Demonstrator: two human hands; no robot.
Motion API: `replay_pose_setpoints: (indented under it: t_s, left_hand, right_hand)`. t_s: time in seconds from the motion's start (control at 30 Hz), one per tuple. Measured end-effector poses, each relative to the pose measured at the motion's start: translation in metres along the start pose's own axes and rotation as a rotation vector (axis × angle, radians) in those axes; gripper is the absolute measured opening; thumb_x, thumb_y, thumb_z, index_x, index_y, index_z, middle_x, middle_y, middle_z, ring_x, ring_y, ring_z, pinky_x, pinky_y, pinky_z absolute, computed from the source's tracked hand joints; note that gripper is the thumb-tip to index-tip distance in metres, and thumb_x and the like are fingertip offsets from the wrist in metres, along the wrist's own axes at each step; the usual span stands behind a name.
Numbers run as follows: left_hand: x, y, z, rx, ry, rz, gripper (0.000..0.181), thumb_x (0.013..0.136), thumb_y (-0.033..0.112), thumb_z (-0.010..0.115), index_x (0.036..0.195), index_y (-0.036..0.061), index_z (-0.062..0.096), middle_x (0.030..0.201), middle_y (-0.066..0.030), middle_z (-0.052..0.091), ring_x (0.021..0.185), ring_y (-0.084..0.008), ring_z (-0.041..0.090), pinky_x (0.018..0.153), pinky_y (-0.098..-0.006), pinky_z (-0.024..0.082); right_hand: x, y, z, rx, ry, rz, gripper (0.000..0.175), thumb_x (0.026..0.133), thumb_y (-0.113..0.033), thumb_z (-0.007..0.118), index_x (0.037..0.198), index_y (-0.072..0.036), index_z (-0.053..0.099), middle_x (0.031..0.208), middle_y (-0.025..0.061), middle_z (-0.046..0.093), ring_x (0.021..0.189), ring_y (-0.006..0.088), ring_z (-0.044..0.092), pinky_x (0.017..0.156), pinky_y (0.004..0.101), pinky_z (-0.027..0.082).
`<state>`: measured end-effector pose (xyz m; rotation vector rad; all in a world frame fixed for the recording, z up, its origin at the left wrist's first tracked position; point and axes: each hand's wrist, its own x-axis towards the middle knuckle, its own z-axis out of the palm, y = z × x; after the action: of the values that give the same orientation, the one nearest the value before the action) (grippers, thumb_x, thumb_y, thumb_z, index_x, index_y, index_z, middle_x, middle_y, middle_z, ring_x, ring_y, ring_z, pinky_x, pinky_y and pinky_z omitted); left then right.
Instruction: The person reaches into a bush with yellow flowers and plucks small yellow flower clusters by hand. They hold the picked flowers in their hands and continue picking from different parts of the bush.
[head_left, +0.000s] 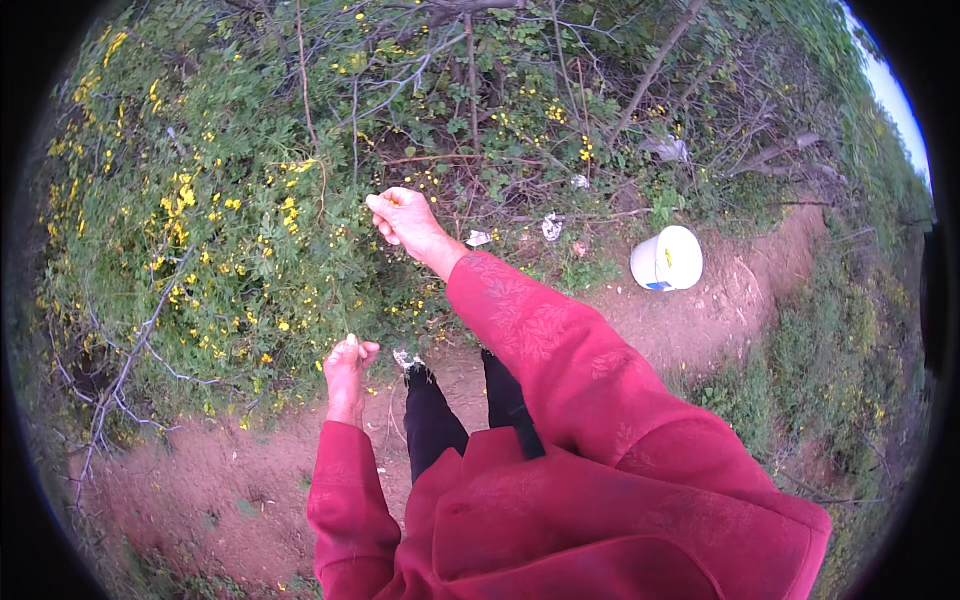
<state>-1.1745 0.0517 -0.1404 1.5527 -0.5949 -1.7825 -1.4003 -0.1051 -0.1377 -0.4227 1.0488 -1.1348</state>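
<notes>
My right hand (406, 222) reaches out over the flowering shrub (255, 247), thumb and fingers pinched together. A fleck of yellow flower (394, 202) shows among those fingers. Lower and to the left, my left hand (347, 375) is raised at the shrub's near edge with the thumb up and the fingers curled. Whether a thin stem is between its fingertips is too fine to make out. Small yellow flowers (180, 199) dot the green foliage around and beyond both hands.
A white plastic bucket (649, 259) stands tilted on the dirt path (697, 322) at right, some yellow inside. A bare forked branch (127, 360) sticks out at left. Dry branches (472, 82) tangle ahead. Crumpled white litter (552, 226) lies at the shrub's foot.
</notes>
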Motion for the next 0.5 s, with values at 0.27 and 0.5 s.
replay_pose_setpoints:
  t_s: [0.27, 0.5]
  left_hand:
    - [-0.008, 0.013, 0.022, 0.075, 0.052, -0.032, 0.032, 0.094, 0.027, 0.053, 0.068, 0.0086, 0.052, 0.08, -0.0078, 0.065, 0.079, -0.0183, 0.062, 0.079, -0.0363, 0.051]
    - [-0.018, 0.002, 0.052, -0.085, 0.022, 0.03, 0.019, 0.088, 0.02, 0.058, 0.083, 0.0027, 0.066, 0.078, -0.008, 0.067, 0.076, -0.0166, 0.065, 0.077, -0.032, 0.051]
  right_hand:
    - [-0.034, -0.01, -0.022, 0.013, 0.011, 0.036, 0.014, 0.092, -0.011, 0.054, 0.098, 0.0, 0.059, 0.073, 0.0064, 0.061, 0.049, 0.0064, 0.049, 0.037, 0.0193, 0.034]
    - [-0.032, -0.013, -0.06, -0.117, -0.114, 0.086, 0.028, 0.095, -0.014, 0.047, 0.117, 0.003, 0.051, 0.079, 0.005, 0.057, 0.05, 0.0027, 0.039, 0.041, 0.0175, 0.032]
